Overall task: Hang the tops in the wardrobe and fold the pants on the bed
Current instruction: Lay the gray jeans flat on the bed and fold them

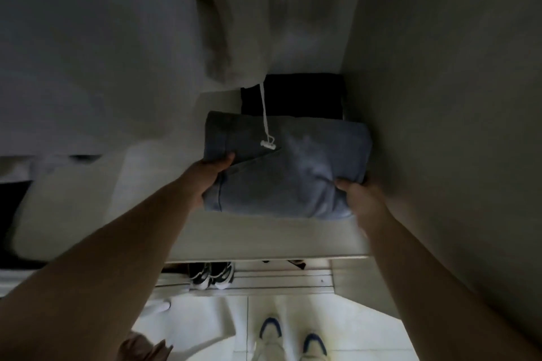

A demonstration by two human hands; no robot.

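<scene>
Your two forearms came nearest to the camera and reached forward into the wardrobe (440, 97). On its pale shelf (264, 234) lay the folded pants (287, 170), a thick bundle of faded blue denim, with a darker folded garment (305, 97) just behind it. Pale tops (88, 53) hung above on the left side, and a white drawstring (265, 117) from one of them dangled over the denim. Your left hand (212, 174) gripped the near left edge of the bundle, thumb on top and fingers hidden under it. Your right hand (356, 193) held the near right corner in the same way, fingers curled around the fold. I judge that the denim was rather heavy and soft, so the layers could slide open; it was best to hold it at both ends, under the lowest layer. Below the shelf stood a pair of sneakers (212, 275)
</scene>
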